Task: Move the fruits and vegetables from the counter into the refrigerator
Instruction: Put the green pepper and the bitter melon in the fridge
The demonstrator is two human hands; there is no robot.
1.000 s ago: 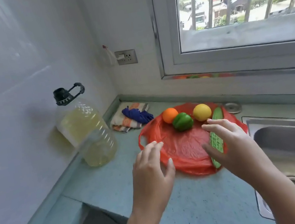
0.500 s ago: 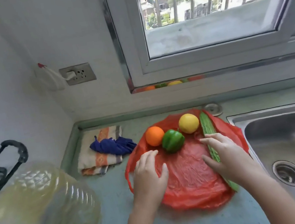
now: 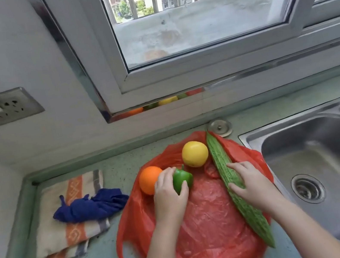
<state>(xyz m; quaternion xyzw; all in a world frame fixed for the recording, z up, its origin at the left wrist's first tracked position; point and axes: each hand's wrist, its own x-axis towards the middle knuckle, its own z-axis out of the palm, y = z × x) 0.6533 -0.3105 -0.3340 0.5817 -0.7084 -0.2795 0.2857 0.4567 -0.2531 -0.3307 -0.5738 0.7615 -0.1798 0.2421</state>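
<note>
My left hand (image 3: 169,197) curls around the small green bell pepper (image 3: 182,177) on the red plastic bag (image 3: 209,231); the round orange (image 3: 149,179) at its nine o'clock may roll. My right hand (image 3: 250,184) lies open across the long bumpy green bitter gourd (image 3: 233,183), which could pivot toward the steel sink (image 3: 335,168) at three o'clock

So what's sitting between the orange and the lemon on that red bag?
In the head view, the green pepper sits between the orange and lemon, slightly nearer the camera, with the left hand closing on it.
</note>
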